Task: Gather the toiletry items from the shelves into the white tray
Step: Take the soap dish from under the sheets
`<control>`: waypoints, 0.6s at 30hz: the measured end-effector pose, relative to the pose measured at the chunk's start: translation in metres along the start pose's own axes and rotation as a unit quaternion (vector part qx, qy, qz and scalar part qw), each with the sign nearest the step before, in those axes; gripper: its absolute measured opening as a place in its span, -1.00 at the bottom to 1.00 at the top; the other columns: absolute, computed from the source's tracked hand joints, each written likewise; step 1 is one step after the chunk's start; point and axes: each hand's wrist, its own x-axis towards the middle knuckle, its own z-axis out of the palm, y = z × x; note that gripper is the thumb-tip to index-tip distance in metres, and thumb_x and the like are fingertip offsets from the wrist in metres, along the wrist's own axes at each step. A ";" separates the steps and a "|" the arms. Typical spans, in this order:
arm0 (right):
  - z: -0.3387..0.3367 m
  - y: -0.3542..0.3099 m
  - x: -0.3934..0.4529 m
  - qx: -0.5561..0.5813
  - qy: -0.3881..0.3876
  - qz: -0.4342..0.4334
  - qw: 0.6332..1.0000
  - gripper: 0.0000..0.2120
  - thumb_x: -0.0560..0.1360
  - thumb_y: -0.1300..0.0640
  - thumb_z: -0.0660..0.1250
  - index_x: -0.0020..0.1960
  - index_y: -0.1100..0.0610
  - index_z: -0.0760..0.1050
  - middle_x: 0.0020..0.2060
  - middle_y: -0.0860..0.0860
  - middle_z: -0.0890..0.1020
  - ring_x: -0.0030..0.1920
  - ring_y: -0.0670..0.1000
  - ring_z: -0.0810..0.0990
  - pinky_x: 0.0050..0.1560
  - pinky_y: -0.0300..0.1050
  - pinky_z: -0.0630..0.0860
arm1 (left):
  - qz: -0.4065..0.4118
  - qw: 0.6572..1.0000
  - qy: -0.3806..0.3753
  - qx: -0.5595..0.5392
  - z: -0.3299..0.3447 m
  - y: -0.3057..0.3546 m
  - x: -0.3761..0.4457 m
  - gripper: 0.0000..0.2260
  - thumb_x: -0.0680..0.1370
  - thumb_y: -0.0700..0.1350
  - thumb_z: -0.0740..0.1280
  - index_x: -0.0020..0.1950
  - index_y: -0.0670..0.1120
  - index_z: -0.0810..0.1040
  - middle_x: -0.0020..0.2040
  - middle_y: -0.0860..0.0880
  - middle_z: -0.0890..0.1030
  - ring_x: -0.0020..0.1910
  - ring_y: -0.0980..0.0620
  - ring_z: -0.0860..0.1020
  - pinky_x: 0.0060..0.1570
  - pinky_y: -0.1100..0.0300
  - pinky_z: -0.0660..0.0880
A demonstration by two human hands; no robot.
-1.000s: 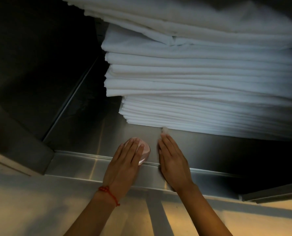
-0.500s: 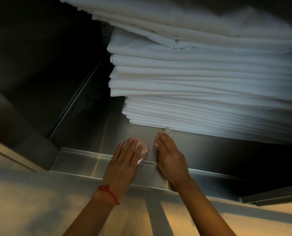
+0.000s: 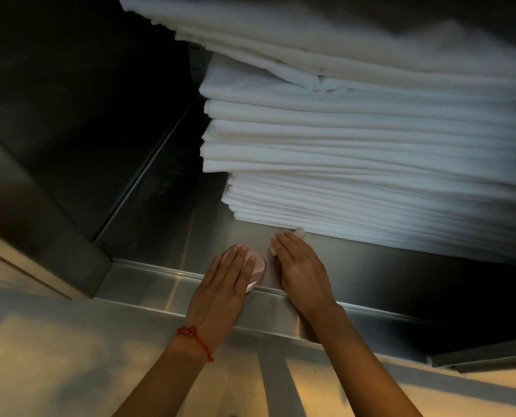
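Neither hand has shifted: left hand (image 3: 220, 291) fingers flat on the pink container (image 3: 258, 266), right hand (image 3: 303, 267) fingers flat, empty.

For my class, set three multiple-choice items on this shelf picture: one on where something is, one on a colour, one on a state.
1. Where does the pink disc lie?
A. On top of the linen stack
B. On the metal shelf by its front lip
C. On the floor

2. What colour is the band on the left wrist?
A. Red
B. Blue
C. Green

3. How is the left hand placed?
A. Clenched in a fist in the air
B. Flat, fingers spread over the disc
C. Pulling a sheet from the stack

Answers:
1 B: the disc sits on the shelf just behind the lip, in front of the white linen stack.
2 A: the band is plainly red.
3 B: its fingers lie across the disc's top, while the right hand rests beside it.
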 end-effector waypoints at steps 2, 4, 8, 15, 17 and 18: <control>0.000 0.002 0.001 -0.004 -0.004 -0.006 1.000 -0.52 0.11 0.41 0.59 0.03 0.32 0.63 -0.01 0.20 0.67 0.01 0.17 0.66 -0.01 0.10 0.59 | -0.009 1.000 -0.013 0.004 -0.002 0.001 0.000 -0.35 0.02 -0.21 0.66 0.09 -0.28 0.62 0.10 -0.28 0.61 0.07 -0.22 0.60 0.35 0.04 -0.04; -0.001 0.002 0.002 -0.008 -0.002 -0.012 1.000 -0.55 0.13 0.39 0.60 0.01 0.30 0.64 -0.04 0.18 0.68 -0.01 0.16 0.66 0.00 0.10 0.59 | -0.013 1.000 -0.026 0.000 -0.005 0.003 -0.001 -0.34 0.02 -0.23 0.66 0.08 -0.29 0.62 0.09 -0.28 0.61 0.06 -0.22 0.60 0.39 0.08 -0.12; -0.002 0.003 -0.002 -0.014 0.016 -0.012 1.000 -0.61 0.17 0.35 0.60 -0.02 0.28 0.64 -0.09 0.17 0.67 -0.06 0.15 0.66 0.02 0.06 0.57 | -0.015 0.999 -0.038 -0.006 -0.010 0.004 -0.002 -0.35 0.01 -0.25 0.66 0.07 -0.31 0.62 0.07 -0.29 0.61 0.04 -0.23 0.61 0.41 0.17 -0.26; 0.000 0.002 -0.005 -0.009 0.024 0.007 1.000 -0.65 0.20 0.29 0.60 -0.04 0.25 0.64 -0.17 0.15 0.65 -0.16 0.14 0.64 -0.08 -0.09 0.57 | -0.014 0.999 -0.043 -0.006 -0.007 0.003 -0.004 -0.33 0.00 -0.24 0.67 0.08 -0.31 0.61 0.08 -0.30 0.61 0.04 -0.24 0.60 0.42 0.17 -0.21; -0.001 0.001 -0.008 -0.007 0.029 0.011 0.999 -0.67 0.22 0.28 0.60 -0.05 0.25 0.64 -0.19 0.14 0.65 -0.19 0.13 0.64 -0.13 -0.12 0.57 | -0.012 0.999 -0.053 -0.005 -0.005 0.002 -0.004 -0.32 0.00 -0.24 0.67 0.08 -0.30 0.61 0.09 -0.30 0.60 0.05 -0.24 0.60 0.43 0.14 0.00; -0.002 0.000 -0.009 -0.008 0.031 0.011 0.999 -0.68 0.22 0.28 0.59 -0.05 0.25 0.64 -0.19 0.13 0.65 -0.20 0.13 0.64 -0.14 -0.13 0.57 | -0.013 0.998 -0.056 -0.003 -0.004 0.002 -0.004 -0.32 0.00 -0.24 0.67 0.09 -0.30 0.61 0.09 -0.30 0.60 0.05 -0.23 0.60 0.42 0.14 0.04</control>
